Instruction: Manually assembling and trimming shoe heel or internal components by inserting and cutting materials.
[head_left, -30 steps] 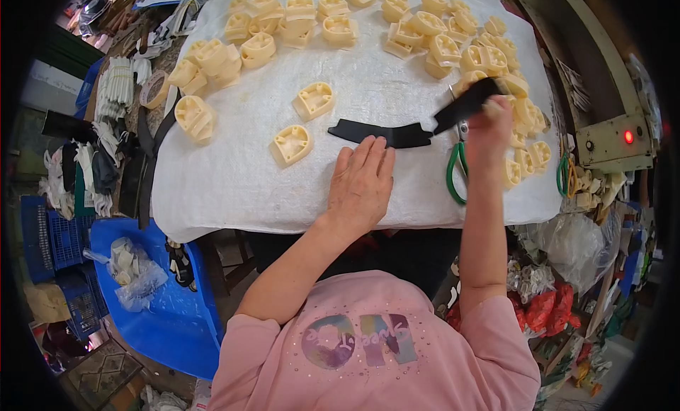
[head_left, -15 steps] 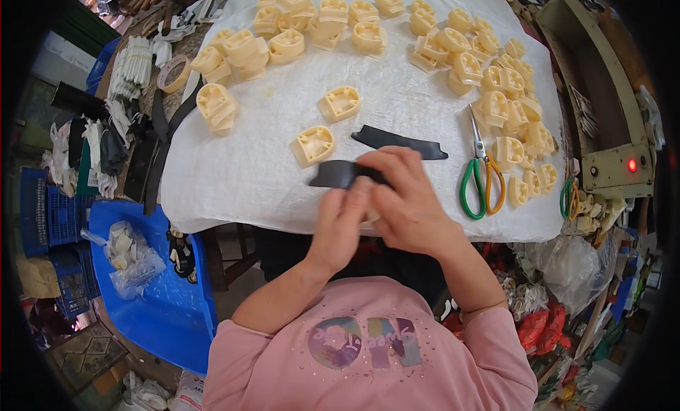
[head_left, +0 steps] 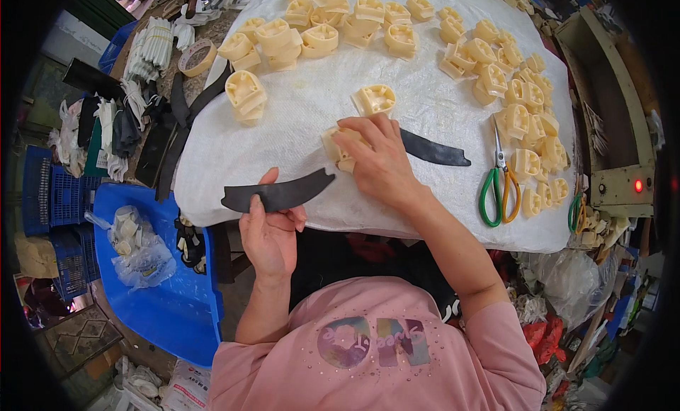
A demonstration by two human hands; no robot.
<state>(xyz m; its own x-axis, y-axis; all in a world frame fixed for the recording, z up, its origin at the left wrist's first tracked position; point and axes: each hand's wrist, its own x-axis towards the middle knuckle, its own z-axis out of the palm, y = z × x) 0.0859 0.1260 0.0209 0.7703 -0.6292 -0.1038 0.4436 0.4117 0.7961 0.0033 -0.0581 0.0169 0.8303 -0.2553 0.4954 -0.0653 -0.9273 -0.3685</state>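
Note:
Between the thumb and fingers of my left hand [head_left: 271, 234] is a curved black strip [head_left: 280, 193], held flat just above the near edge of the white cloth [head_left: 297, 106]. My right hand [head_left: 382, 159] is closed over a cream plastic shoe heel [head_left: 333, 146], its fingers covering much of the piece. Just beyond that hand lies another D-shaped hollow heel [head_left: 375, 99]. A second black strip [head_left: 435, 150] rests on the cloth to the right, partly hidden behind my right hand.
Scissors [head_left: 501, 177] with green and orange handles lie at right. Many cream heels [head_left: 361, 21] crowd the far and right sides. On the left are a tape roll [head_left: 197, 58], dark strips [head_left: 188, 103] and a blue bin [head_left: 163, 297]. A metal box [head_left: 616, 181] with a red light stands right.
My hands have parted: the left has moved left with the black strip, and the right has reached forward onto a cream heel. The whole view has shifted slightly.

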